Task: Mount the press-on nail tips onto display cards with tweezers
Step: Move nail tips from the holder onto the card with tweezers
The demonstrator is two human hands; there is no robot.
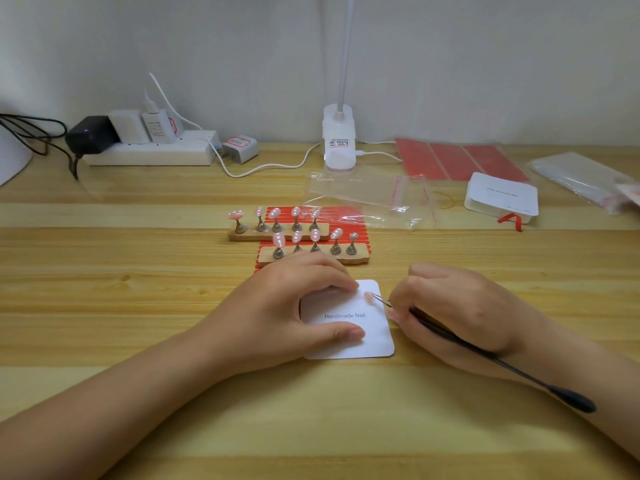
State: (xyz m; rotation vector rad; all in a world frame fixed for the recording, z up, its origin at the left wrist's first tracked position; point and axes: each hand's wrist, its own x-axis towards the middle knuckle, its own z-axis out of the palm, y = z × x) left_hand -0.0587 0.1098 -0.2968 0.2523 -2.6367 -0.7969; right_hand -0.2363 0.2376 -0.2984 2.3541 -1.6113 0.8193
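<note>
A white display card (363, 337) printed "Handmade Nail" lies on the wooden table. My left hand (287, 306) rests on it, a fingertip near its top edge and the thumb on its lower part. My right hand (457, 313) grips black tweezers (485, 355), whose tips pinch a small pink nail tip (368, 296) at the card's upper right corner. Behind the card, two wooden holders (356, 258) carry several pink nail tips (278, 240) on metal stands.
Red adhesive strips (346, 216) lie under the holders. Clear zip bags (363, 195), a stack of white cards (502, 197), red sheets (460, 162) and a lamp base (339, 140) sit further back. A power strip (152, 154) with chargers is at the back left.
</note>
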